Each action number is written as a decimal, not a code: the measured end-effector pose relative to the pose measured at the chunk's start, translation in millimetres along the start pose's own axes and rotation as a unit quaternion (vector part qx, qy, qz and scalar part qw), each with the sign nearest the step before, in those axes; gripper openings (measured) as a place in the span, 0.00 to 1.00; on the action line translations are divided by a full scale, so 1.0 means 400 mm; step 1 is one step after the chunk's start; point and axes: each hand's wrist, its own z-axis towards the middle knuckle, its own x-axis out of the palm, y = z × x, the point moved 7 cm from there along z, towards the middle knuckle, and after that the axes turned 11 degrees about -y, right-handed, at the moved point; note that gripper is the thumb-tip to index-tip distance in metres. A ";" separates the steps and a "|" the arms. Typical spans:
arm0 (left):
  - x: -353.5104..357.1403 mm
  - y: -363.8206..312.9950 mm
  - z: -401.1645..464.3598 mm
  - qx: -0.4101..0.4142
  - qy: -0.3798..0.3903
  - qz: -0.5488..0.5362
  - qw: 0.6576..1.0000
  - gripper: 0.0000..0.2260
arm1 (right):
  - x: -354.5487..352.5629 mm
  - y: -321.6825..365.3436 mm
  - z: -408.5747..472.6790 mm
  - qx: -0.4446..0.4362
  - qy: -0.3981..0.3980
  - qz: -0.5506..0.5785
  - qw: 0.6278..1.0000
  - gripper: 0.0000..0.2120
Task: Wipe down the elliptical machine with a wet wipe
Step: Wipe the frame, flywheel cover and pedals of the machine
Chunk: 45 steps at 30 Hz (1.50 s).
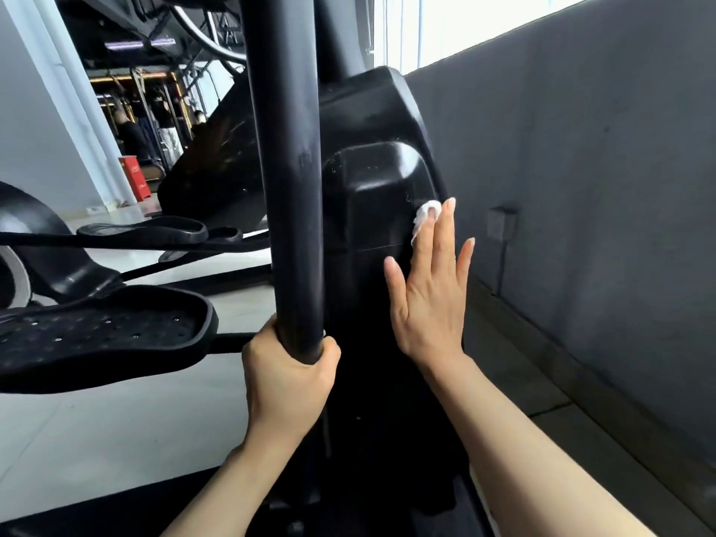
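Now mid-wipe: left hand (288,375), fingers curled round the black upright bar (284,168), probably to steady it. Right hand (428,288) flat, fingers straight, pressing the white wet wipe (424,215) under the fingertips against the glossy black housing (372,195), spreading pressure. Footpad (104,335) at left, untouched.

A: What blocks the glossy black plastic housing (372,180)?
B: The thick black upright tube (284,149) stands just left of it; the dark grey wall (581,168) runs near its right.
A: Any passage?
B: Right of the housing, before that wall.
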 end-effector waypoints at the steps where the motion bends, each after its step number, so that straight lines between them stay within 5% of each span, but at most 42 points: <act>1: 0.000 0.002 -0.002 -0.007 0.003 0.001 1.000 0.10 | 0.005 -0.024 -0.042 0.011 0.011 -0.002 1.000 0.33; 6: -0.001 -0.002 -0.007 -0.011 0.003 0.005 1.000 0.11 | 0.022 -0.090 -0.201 0.068 0.027 -0.044 0.996 0.34; 12: 0.001 -0.005 -0.004 -0.008 -0.003 -0.004 1.000 0.08 | -0.010 0.046 0.005 -0.050 -0.016 -0.033 0.998 0.31; 18: 0.001 -0.006 -0.009 -0.002 -0.002 -0.009 1.000 0.07 | 0.048 -0.031 -0.236 -0.097 0.054 -0.114 0.987 0.34; 25: 0.006 -0.020 -0.006 0.015 0.003 -0.016 1.000 0.07 | -0.007 0.101 0.054 -0.063 -0.053 -0.071 0.994 0.31; 30: 0.003 -0.008 -0.009 0.008 0.004 -0.013 1.000 0.07 | 0.035 0.003 -0.182 -0.122 0.050 -0.111 0.985 0.32; 36: 0.005 -0.009 -0.004 0.005 -0.006 -0.010 1.000 0.09 | -0.020 0.058 0.026 0.013 -0.056 -0.033 0.998 0.31; 38: 0.005 -0.007 -0.003 -0.003 -0.004 -0.005 1.000 0.08 | -0.028 0.086 0.083 -0.010 -0.068 -0.027 0.997 0.30; 42: 0.001 -0.003 -0.006 -0.006 -0.001 -0.005 1.000 0.09 | 0.001 0.036 -0.097 -0.134 -0.018 -0.049 0.990 0.26; 45: 0.004 -0.007 -0.002 0.000 0.001 -0.002 1.000 0.10 | -0.012 -0.062 -0.221 -0.062 -0.048 -0.027 0.997 0.28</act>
